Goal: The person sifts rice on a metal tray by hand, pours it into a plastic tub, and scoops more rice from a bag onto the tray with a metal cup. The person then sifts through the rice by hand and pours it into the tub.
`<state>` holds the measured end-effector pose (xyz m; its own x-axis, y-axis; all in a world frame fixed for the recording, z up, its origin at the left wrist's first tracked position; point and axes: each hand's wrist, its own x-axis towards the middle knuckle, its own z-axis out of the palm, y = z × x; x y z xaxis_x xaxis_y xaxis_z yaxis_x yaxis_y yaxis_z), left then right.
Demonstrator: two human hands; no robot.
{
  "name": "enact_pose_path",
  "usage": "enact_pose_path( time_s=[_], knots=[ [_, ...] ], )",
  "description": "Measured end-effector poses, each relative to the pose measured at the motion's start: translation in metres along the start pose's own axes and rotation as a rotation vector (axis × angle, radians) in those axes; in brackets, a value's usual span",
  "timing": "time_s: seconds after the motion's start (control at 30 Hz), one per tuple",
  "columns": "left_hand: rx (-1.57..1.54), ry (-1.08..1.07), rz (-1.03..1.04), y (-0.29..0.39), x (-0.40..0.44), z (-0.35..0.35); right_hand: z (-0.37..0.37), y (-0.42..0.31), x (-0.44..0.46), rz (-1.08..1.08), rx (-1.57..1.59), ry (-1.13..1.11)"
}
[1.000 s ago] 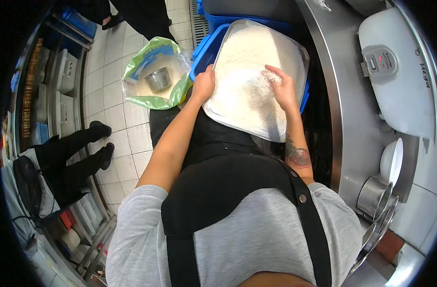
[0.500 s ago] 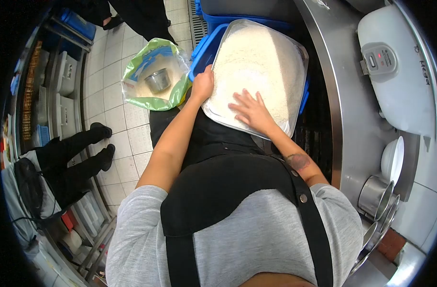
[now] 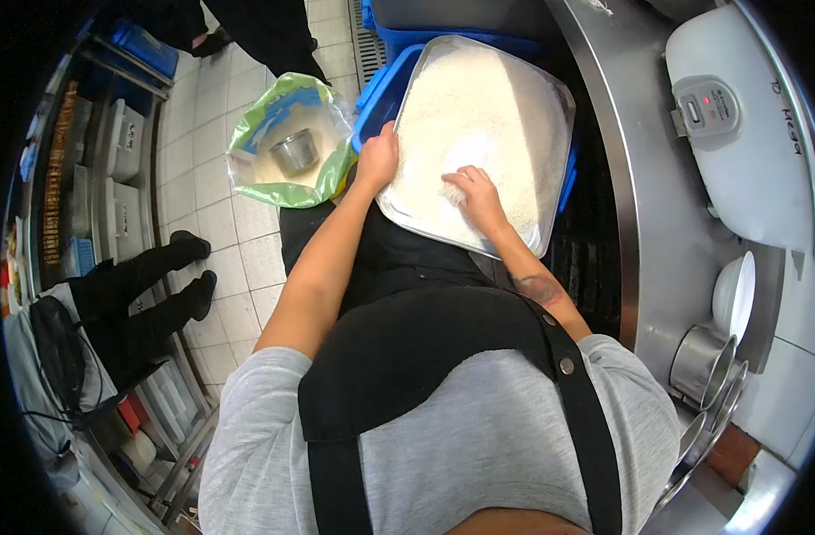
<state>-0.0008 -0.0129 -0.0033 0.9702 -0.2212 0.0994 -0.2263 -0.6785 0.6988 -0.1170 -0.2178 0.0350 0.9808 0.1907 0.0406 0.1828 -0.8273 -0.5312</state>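
Pale grain (image 3: 470, 107), one broad bed, heaped in a clear tray directly under the right hand and to the right of the left hand.

Right hand (image 3: 481, 198): palm down over the near part of the bed, fingers curled to about half closed, tips at the grain; whether any is enclosed beneath them cannot be told.

Left hand (image 3: 378, 160): closed on the left edge of the clear tray (image 3: 425, 223), fingers bent around the rim.

Blue bin (image 3: 391, 85): one, under the tray, its side showing just beyond the left hand.

Green-edged bag (image 3: 245, 153): one, open-mouthed, left of the left hand, pale contents inside; metal cup (image 3: 296, 153) resting within.

Steel counter (image 3: 653, 232): right of the right hand, well apart; on it a white cooker (image 3: 746, 152) with a lit red light.

White bowl (image 3: 734, 294) and metal pot (image 3: 702, 366): farther right, nearer the wearer's body.
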Motion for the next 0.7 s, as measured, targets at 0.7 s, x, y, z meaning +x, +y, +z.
enact_pose_path(
  time_s=[0.7],
  knots=[
    [0.004, 0.013, 0.005, 0.001, 0.0, 0.0, -0.017, 0.042, -0.042, 0.415, -0.107, 0.439]
  ],
)
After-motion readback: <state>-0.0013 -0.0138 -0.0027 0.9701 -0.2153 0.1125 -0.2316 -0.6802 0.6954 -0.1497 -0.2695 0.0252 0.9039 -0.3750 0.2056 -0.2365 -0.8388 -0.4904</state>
